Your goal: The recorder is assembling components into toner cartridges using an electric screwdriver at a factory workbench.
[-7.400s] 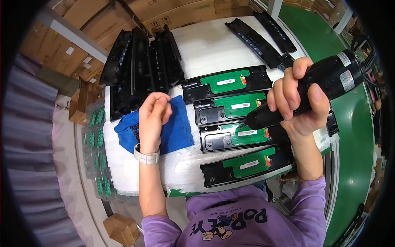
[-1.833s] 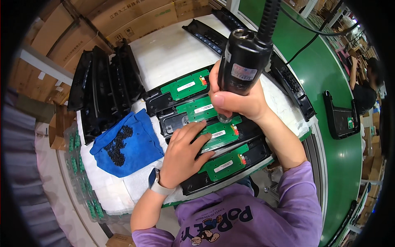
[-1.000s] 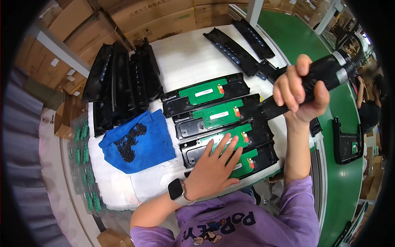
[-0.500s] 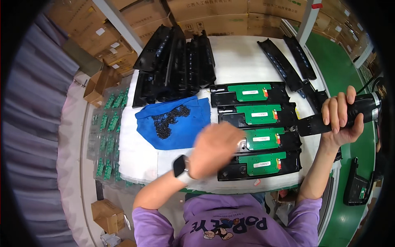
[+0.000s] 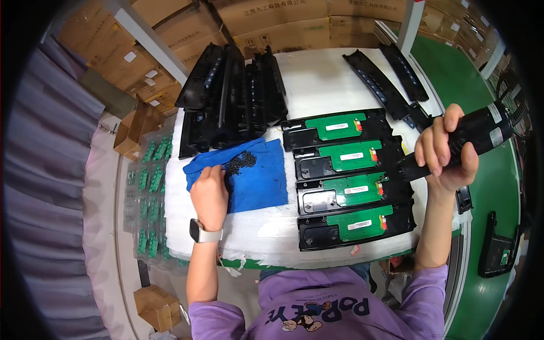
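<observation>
Gripping driver [image 5: 481, 133] in curled right hand [image 5: 449, 152], bunching left hand [image 5: 209, 191] at screws [image 5: 242, 162], hold unclear, with four boards [image 5: 362, 191] seated, fastening seemingly unfinished.

Purple shirt [image 5: 334, 286], loose elbow-length sleeves [image 5: 428, 286], dark lettering [image 5: 355, 306], cartoon figure [image 5: 304, 323], square dark-faced watch [image 5: 195, 230], pale strap [image 5: 211, 236]

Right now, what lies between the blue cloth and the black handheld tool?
The head view shows white covering, then black panels bearing green circuit boards, between them.

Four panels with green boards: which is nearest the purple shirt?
The bottom black panel in the picture; the other three lie beyond it, farther from the shirt.
</observation>
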Demonstrator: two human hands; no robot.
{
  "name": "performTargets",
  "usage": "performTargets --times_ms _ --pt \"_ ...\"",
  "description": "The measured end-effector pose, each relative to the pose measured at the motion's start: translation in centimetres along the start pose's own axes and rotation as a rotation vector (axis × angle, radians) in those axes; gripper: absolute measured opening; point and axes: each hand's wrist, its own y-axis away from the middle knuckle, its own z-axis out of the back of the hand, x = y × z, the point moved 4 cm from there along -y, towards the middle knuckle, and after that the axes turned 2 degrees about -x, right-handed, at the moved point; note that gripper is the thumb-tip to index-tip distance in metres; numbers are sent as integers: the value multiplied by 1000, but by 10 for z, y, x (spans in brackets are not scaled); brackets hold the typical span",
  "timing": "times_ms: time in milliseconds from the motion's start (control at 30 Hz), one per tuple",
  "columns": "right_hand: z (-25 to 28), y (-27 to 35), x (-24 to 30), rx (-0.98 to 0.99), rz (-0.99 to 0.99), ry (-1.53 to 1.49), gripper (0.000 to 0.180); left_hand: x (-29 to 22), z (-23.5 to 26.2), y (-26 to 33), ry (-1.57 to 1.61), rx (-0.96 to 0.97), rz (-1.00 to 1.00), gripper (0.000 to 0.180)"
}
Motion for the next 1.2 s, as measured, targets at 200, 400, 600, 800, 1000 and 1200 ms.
performTargets --times_ms 200,400,600,800,1000,1200 --pt "-4 1 -12 -24 -47 94 40 8 -9 3 668 49 303 9" --pt "-18 1 -17 -26 -74 96 41 -53 -43 -6 2096 560 801 19" --pt "-36 1 -26 -63 -83 -35 41 -119 -48 -12 2183 896 718 19" --pt "-41 7 -27 -107 -185 52 45 -121 -53 9 2241 897 757 20" --pt "-40 7 -27 -126 -186 85 46 -118 -44 7 2100 841 812 22" --pt "-36 9 -25 -70 -82 25 43 -121 -47 16 2056 895 716 24"
